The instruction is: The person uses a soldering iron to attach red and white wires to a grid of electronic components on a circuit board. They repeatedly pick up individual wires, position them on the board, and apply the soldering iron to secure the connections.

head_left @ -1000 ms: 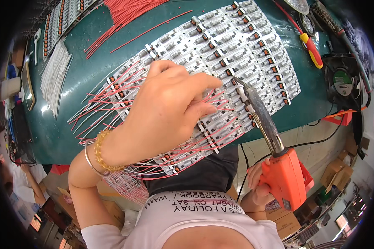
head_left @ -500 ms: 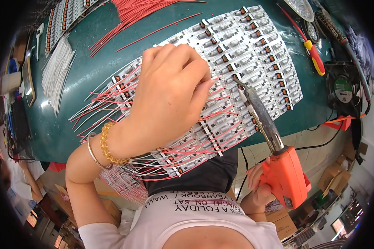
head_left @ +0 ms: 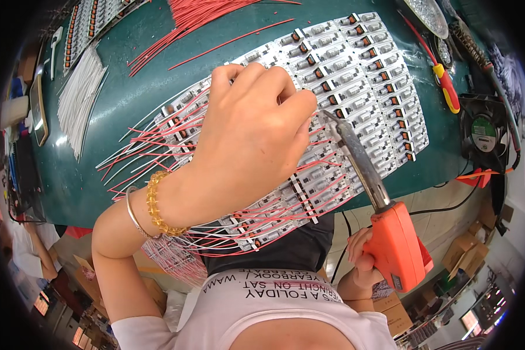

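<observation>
A sheet of small white circuit boards [head_left: 355, 90], each carrying black, orange and silver parts, lies tilted on the green table. Over its middle, my left hand [head_left: 256, 122] is closed in a pinch, its fingertips mostly hidden; a bit of red wire shows by them. My right hand [head_left: 361, 256], lower right, is wrapped round the handle of a red-orange soldering gun [head_left: 395, 245]. The gun's long metal barrel reaches up to the boards, its tip just right of my left fingers. Red and white wires [head_left: 140, 154] trail off the boards to the left.
Bundles of white wires [head_left: 81, 99] and red wires [head_left: 198, 17] lie on the table [head_left: 122, 99]. A red-yellow screwdriver [head_left: 445, 84], a metal dish [head_left: 427, 16] and a fan [head_left: 481, 131] are at the right. More boards [head_left: 96, 26] sit far left. A black cable [head_left: 437, 208] hangs below the gun.
My left hand has moved slightly right across the boards. The soldering gun's tip has come nearer to its fingertips, and the gap between them is smaller. The whole view has shifted a little.
</observation>
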The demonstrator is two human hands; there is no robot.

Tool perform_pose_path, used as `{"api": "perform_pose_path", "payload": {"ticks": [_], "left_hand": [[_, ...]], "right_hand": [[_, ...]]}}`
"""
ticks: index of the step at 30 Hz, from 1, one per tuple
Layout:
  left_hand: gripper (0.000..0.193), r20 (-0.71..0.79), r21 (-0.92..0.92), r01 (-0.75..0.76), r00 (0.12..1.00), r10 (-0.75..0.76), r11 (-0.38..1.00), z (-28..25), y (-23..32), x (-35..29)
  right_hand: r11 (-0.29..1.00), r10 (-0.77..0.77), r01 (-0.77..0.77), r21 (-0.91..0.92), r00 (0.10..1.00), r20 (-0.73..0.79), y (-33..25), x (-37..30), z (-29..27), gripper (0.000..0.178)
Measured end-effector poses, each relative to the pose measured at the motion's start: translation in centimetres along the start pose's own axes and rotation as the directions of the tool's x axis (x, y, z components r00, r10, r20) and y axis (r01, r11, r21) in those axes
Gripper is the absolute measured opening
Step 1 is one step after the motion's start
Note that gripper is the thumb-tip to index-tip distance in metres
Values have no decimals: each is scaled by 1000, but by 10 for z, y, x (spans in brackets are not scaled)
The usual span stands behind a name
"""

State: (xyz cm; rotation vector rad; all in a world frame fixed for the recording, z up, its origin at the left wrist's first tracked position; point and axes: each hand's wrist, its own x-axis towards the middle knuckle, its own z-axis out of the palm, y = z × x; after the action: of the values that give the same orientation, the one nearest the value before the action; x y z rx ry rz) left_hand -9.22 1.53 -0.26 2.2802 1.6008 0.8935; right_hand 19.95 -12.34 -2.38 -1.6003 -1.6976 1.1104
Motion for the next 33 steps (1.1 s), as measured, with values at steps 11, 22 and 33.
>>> {"api": "perform_pose_path", "payload": {"ticks": [11, 22, 33], "left_hand": [[13, 18, 8, -11, 1000, 11, 1000, 0, 2, 3], [11, -102, 330, 42, 995, -9, 943, -37, -35, 11], [24, -79, 531, -102, 982, 169, 841, -41, -94, 56]], "right_hand": [[898, -260, 253, 361, 965, -30, 18, 14, 5, 34], [795, 208, -21, 607, 948, -239, 69, -15, 9, 73], [770, 195, -13, 638, 956, -217, 60, -8, 15, 67]]}}
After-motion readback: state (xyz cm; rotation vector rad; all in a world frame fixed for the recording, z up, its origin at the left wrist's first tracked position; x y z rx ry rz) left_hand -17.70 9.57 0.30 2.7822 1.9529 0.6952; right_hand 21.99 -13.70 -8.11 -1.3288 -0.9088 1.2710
